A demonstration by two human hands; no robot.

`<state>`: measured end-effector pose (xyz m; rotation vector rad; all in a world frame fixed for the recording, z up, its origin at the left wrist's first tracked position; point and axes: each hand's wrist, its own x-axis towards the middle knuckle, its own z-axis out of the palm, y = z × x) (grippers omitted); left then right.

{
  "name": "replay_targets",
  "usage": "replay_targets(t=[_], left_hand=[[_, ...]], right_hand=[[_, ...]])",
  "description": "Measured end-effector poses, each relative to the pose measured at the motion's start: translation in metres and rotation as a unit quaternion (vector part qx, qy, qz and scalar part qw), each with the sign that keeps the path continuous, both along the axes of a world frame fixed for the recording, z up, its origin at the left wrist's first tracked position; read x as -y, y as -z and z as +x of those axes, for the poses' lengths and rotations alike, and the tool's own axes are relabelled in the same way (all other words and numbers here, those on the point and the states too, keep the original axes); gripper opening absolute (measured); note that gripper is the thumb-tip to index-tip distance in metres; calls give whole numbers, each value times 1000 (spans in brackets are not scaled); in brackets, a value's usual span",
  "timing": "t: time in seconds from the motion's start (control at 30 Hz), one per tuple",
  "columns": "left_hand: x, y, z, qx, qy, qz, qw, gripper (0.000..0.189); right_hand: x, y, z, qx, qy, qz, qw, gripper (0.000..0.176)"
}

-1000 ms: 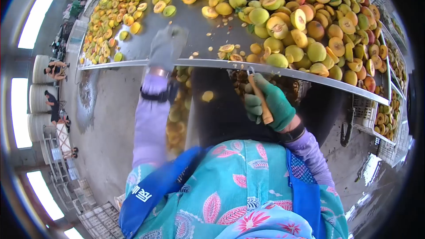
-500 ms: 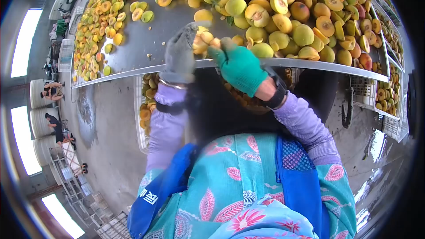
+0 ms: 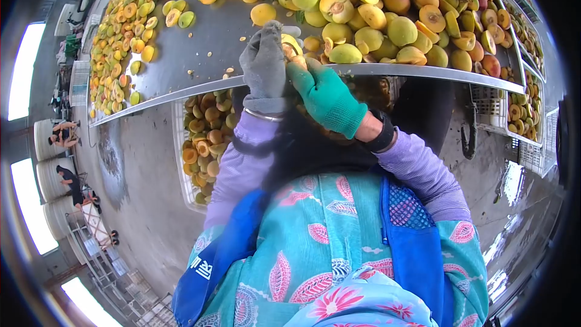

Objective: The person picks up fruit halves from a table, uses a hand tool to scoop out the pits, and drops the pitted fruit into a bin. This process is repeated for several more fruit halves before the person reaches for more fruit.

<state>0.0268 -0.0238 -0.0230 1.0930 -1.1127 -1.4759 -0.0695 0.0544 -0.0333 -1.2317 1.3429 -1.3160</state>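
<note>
My left hand (image 3: pixel 264 63), in a grey glove, is closed around a cut yellow peach (image 3: pixel 291 43) just over the metal table's front rim. In a green glove, my right hand (image 3: pixel 330 94) presses bent fingers and thumb against the near side of the same fruit. The two hands almost meet, and the gloves cover much of the peach. A single yellow peach (image 3: pixel 262 14) lies on the tabletop right beyond my left fingers. Whole and halved peaches (image 3: pixel 369 15) are heaped to the right of it.
A metal table (image 3: pixel 200 42) with a raised rim carries more peach halves (image 3: pixel 124 39) on its left. Below it stands a white crate (image 3: pixel 180 139) full of peach halves. Stacked crates (image 3: pixel 490 112) hold fruit at the right. Other people (image 3: pixel 69 178) are far off at left.
My left hand has turned, and both hands have come slightly nearer my body with the peach between them. The view has shifted, so more of the crate below shows.
</note>
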Motion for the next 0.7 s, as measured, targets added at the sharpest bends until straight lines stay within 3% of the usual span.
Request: replay_targets(t=[0.17,0.2,0.23,0.27,0.3,0.4,0.47,0.53,0.57,0.63,0.7], left_hand=[[3,0,-2,105,20,-86,991,27],[9,-5,2,244,87,-266,928,24],[21,-11,10,368,148,-431,811,22],[30,-17,16,469,200,-568,646,20],[36,-26,16,498,270,-547,616,20],[39,-18,8,380,214,-496,751,19],[20,-11,-7,233,98,-212,944,25],[13,-14,-13,162,50,-40,985,30],[21,-12,-9,258,83,-51,961,31],[25,-9,-3,181,178,-49,966,26],[35,2,3,174,218,-130,951,24]], right_hand=[[-5,-3,6,152,-15,79,985,40],[-7,-6,4,185,-32,124,974,41],[-10,-9,4,216,-50,169,960,42],[-12,-11,7,256,-46,182,948,41],[-12,-13,13,296,-42,193,935,40],[-7,-20,16,346,-30,165,923,39],[-4,-20,14,357,-34,142,923,39],[-3,-12,11,364,-51,139,919,40],[-6,-9,5,445,-99,165,875,39],[-5,-7,-5,588,-196,211,756,38],[-7,-14,11,464,-86,200,859,36]])
